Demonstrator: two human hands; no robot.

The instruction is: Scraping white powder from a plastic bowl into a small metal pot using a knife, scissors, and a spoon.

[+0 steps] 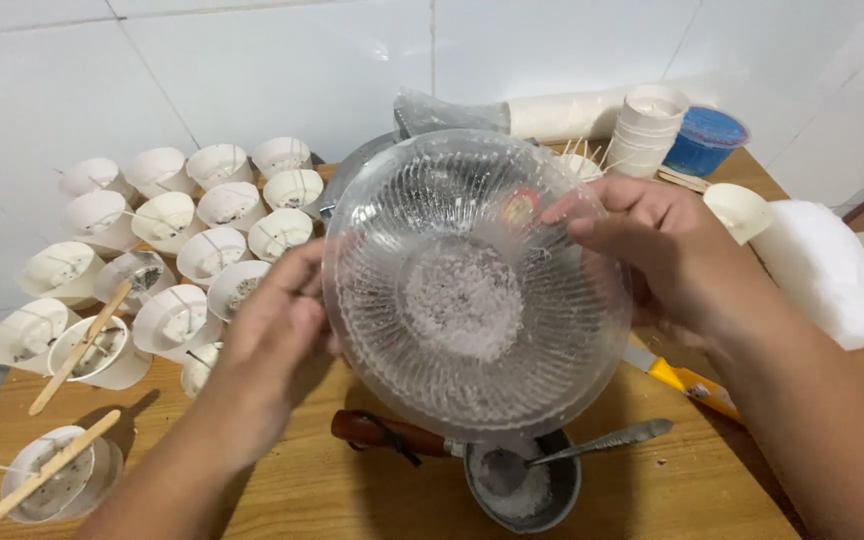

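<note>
I hold a clear ribbed glass bowl [472, 290] tilted toward me above the wooden table [712, 480], its inside coated with white flaky residue. My left hand [277, 345] grips the bowl's left rim. At the right rim my right hand [667, 255] clasps it, fingers curled over the edge. Under the bowl sits a small metal pot [524, 490] with a brown handle [384, 432], white residue and a metal spoon [602, 442] resting in it.
Several white paper cups [202, 215] with wicks crowd the table's left side; wooden sticks [80, 347] lie across some. A cup stack [647, 130], a blue tub [707, 140], a white wax block [827, 270] and a yellow-handled knife [687, 380] lie right. White tiled wall behind.
</note>
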